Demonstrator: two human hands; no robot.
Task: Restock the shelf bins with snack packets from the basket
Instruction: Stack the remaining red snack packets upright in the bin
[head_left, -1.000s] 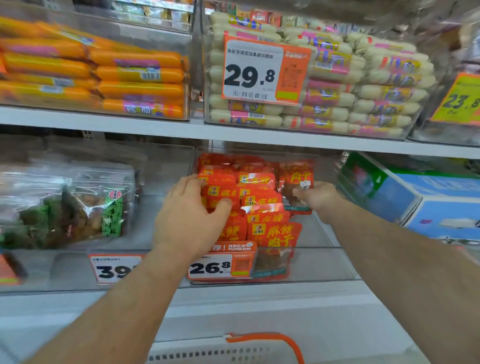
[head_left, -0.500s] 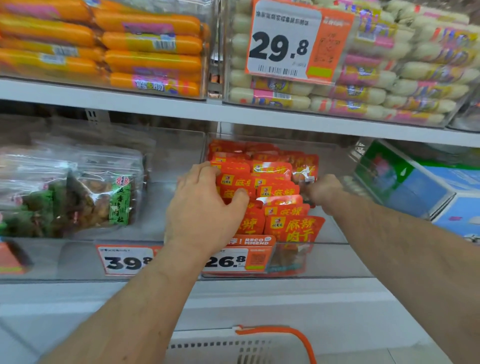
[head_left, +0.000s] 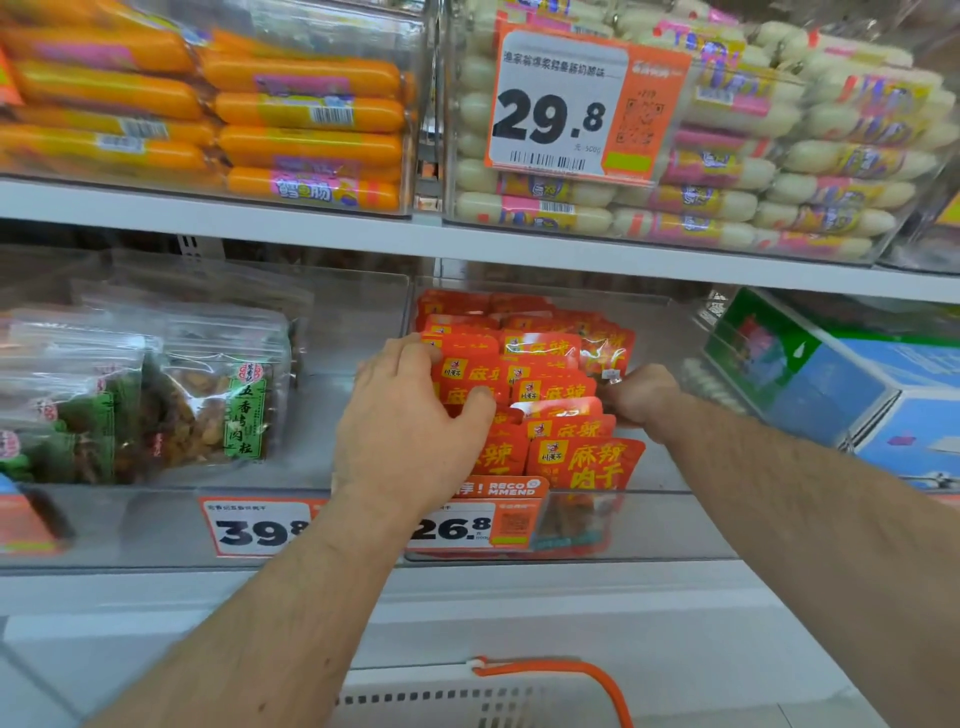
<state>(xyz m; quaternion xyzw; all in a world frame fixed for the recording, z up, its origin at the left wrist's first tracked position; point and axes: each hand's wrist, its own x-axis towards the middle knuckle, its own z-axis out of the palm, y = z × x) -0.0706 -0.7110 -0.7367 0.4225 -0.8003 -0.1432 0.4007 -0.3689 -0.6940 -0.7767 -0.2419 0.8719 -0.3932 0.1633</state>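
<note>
Both hands stay put since a second ago. Left hand curls over glossy red snack packets in the clear plastic bin; right hand pinches one packet's edge at the row's right.

Price tags: 29.8, 26.8
</note>
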